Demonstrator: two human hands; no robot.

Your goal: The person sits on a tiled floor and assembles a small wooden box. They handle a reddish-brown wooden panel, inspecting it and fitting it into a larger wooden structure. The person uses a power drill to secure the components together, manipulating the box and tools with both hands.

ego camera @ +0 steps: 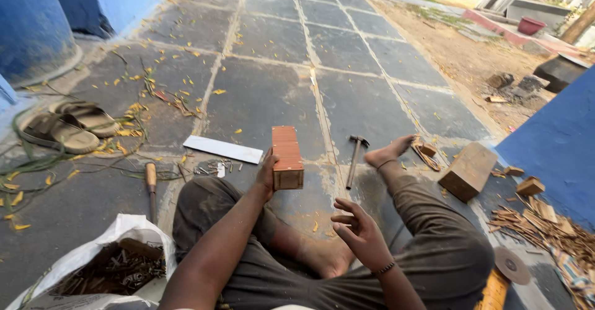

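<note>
**A:** I'm watching from the far end here. Starting at the left: a white sack (93,254) of small metal bits is sitting open by the knee, a wooden-handled tool (150,183) is lying just beyond it, and a pair of sandals (65,126) is resting further out among yellow leaves.

**B:** And the hands?

**A:** The left hand (268,175) is pressing against the near left side of the small wooden box (287,157), steadying rather than gripping it. The box is standing on the stone floor (347,99) right in front of the crossed legs, long side running away from us. The right hand (358,231) is hovering loose, fingers half curled, holding nothing.

**B:** What's worrying you?

**A:** I'm judging the box could slide or tip, since only one palm is bracing it on smooth slab. Loose nails (214,168) are lying beside a white strip (223,149), close to bare skin. The hammer (354,159) is lying just beside the bare foot (387,153); a careless reach could knock it onto toes.

**B:** Further right?

**A:** A wooden block (469,170) is sitting near the foot, then a heap of wood scraps (545,223) against a blue wall (558,143). It's an outdoor yard, dark paving giving way to bare dirt, with a red bowl (530,25) far off.
</note>
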